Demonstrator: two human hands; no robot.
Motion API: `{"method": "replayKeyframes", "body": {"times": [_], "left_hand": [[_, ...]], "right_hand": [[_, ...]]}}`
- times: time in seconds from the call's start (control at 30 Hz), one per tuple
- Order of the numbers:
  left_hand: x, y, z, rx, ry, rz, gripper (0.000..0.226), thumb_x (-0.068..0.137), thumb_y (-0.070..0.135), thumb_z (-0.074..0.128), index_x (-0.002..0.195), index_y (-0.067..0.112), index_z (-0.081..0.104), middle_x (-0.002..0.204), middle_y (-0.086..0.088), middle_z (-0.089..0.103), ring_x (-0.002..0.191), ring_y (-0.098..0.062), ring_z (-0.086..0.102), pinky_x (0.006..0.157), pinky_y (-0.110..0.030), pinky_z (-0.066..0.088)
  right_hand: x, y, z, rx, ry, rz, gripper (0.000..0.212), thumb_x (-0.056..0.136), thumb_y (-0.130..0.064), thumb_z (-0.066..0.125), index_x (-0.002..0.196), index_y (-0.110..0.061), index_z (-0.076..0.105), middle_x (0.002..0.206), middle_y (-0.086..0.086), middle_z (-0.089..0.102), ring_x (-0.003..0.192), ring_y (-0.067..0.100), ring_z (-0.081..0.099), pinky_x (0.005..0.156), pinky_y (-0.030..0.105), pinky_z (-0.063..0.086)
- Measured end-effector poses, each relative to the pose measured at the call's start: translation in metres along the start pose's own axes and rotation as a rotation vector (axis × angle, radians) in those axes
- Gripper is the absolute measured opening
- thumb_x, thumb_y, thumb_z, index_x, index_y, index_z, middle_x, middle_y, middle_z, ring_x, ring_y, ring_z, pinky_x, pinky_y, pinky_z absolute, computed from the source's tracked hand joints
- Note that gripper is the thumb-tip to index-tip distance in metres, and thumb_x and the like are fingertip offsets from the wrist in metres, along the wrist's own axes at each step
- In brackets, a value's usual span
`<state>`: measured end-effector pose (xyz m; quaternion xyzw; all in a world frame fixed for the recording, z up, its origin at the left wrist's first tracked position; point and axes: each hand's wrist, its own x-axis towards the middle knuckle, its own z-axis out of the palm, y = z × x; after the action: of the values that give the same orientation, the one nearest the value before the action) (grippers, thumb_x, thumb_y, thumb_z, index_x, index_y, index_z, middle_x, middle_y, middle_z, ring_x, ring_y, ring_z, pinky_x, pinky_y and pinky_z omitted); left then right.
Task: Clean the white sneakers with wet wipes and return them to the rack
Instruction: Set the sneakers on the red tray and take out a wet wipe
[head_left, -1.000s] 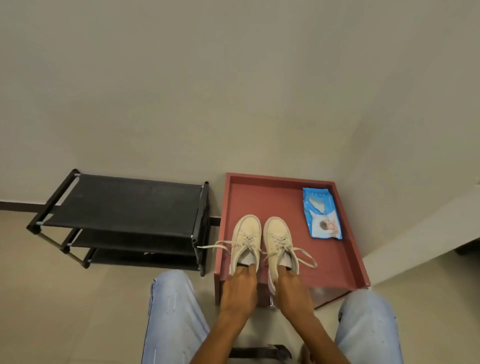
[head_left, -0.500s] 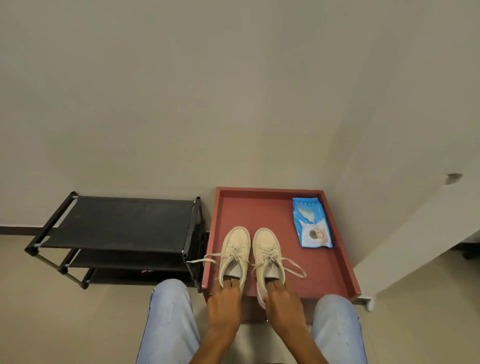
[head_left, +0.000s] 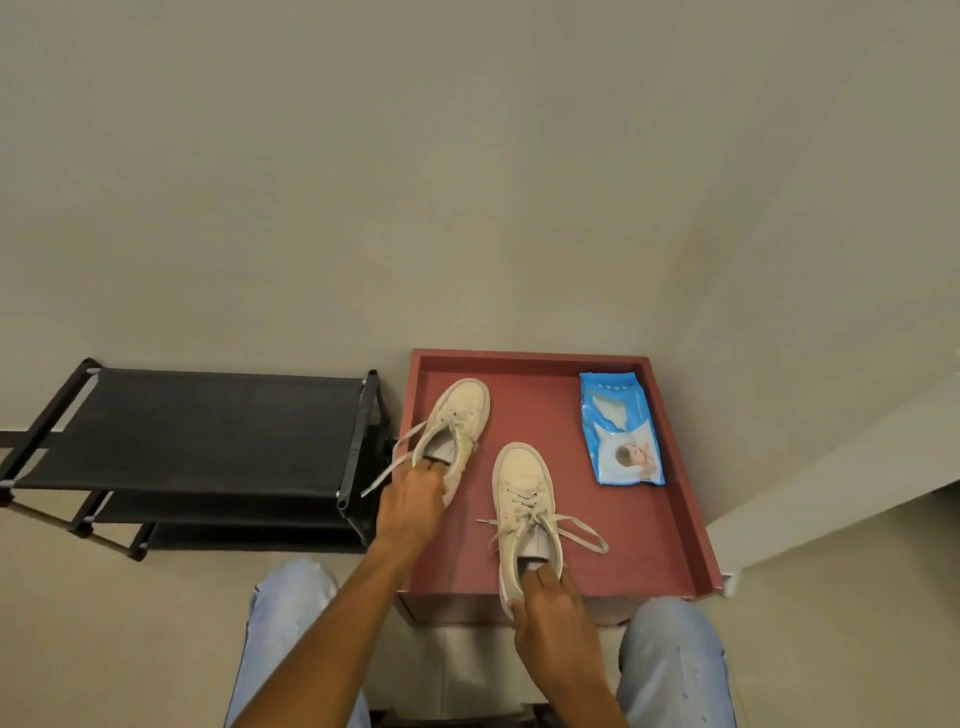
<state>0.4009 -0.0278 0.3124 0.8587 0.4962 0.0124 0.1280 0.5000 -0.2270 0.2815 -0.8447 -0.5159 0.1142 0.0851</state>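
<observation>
Two white sneakers are over the red tray table (head_left: 670, 545). My left hand (head_left: 410, 506) grips the heel of the left sneaker (head_left: 460, 415), which is tilted toward the tray's far left corner, its laces hanging loose. My right hand (head_left: 550, 605) grips the heel of the right sneaker (head_left: 522, 499), which points away from me near the tray's front edge. A blue pack of wet wipes (head_left: 621, 431) lies flat at the tray's far right. The black shoe rack (head_left: 197, 431) stands left of the tray, its top shelf bare.
A beige wall runs behind the rack and tray. A white ledge (head_left: 841, 467) juts in at the right of the tray. My knees in light jeans (head_left: 291, 613) are at the bottom, either side of the tray's front edge.
The sneakers were side by side near the tray's front. My left hand has carried the left sneaker forward and to the left, toward the rack; the right sneaker has stayed near the front.
</observation>
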Motion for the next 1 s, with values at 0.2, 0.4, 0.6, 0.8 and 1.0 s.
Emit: {"method": "replayKeyframes", "body": {"times": [0.2, 0.4, 0.6, 0.8, 1.0], "left_hand": [[0.019, -0.008, 0.002, -0.039, 0.012, 0.031, 0.023, 0.095, 0.014, 0.062, 0.118, 0.011, 0.064, 0.120, -0.008, 0.062, 0.113, -0.028, 0.059, 0.077, -0.039, 0.053], [-0.043, 0.014, 0.015, -0.147, 0.198, 0.168, 0.044, 0.084, 0.019, 0.073, 0.126, 0.013, 0.060, 0.129, -0.007, 0.061, 0.121, -0.025, 0.056, 0.098, -0.039, 0.052], [-0.133, 0.048, 0.043, -0.607, 0.071, 0.122, 0.030, 0.102, 0.026, 0.047, 0.129, 0.029, 0.059, 0.128, 0.012, 0.054, 0.119, -0.004, 0.051, 0.093, -0.007, 0.037], [-0.134, 0.031, 0.039, -0.626, 0.007, 0.069, 0.035, 0.105, 0.039, 0.040, 0.136, 0.031, 0.055, 0.139, 0.010, 0.049, 0.125, -0.007, 0.050, 0.100, -0.021, 0.044], [-0.131, 0.041, 0.042, -0.335, -0.117, 0.071, 0.053, 0.089, 0.055, 0.062, 0.135, 0.036, 0.044, 0.156, 0.003, 0.027, 0.146, -0.021, 0.029, 0.100, -0.045, 0.052]], "right_hand": [[0.002, 0.001, 0.004, 0.010, 0.017, -0.007, 0.029, 0.058, -0.017, 0.087, 0.079, -0.015, 0.066, 0.082, -0.001, 0.064, 0.073, 0.025, 0.063, 0.047, 0.031, 0.052], [-0.002, -0.004, 0.005, -0.006, -0.023, 0.036, 0.025, 0.073, -0.017, 0.078, 0.094, -0.012, 0.068, 0.097, 0.002, 0.064, 0.087, 0.030, 0.062, 0.052, 0.038, 0.056], [-0.019, -0.029, -0.002, 0.147, 0.062, 0.046, 0.029, 0.096, -0.018, 0.049, 0.123, -0.012, 0.057, 0.111, 0.007, 0.063, 0.087, 0.026, 0.067, 0.068, 0.035, 0.057], [-0.033, -0.017, -0.010, 0.455, 0.038, -0.209, 0.045, 0.093, -0.010, 0.045, 0.137, -0.019, 0.051, 0.135, -0.005, 0.056, 0.119, 0.010, 0.056, 0.097, 0.027, 0.050], [-0.007, 0.016, -0.043, 0.253, 0.205, 0.275, 0.041, 0.087, -0.026, 0.063, 0.126, -0.016, 0.053, 0.120, 0.004, 0.057, 0.110, 0.024, 0.053, 0.086, 0.035, 0.048]]}}
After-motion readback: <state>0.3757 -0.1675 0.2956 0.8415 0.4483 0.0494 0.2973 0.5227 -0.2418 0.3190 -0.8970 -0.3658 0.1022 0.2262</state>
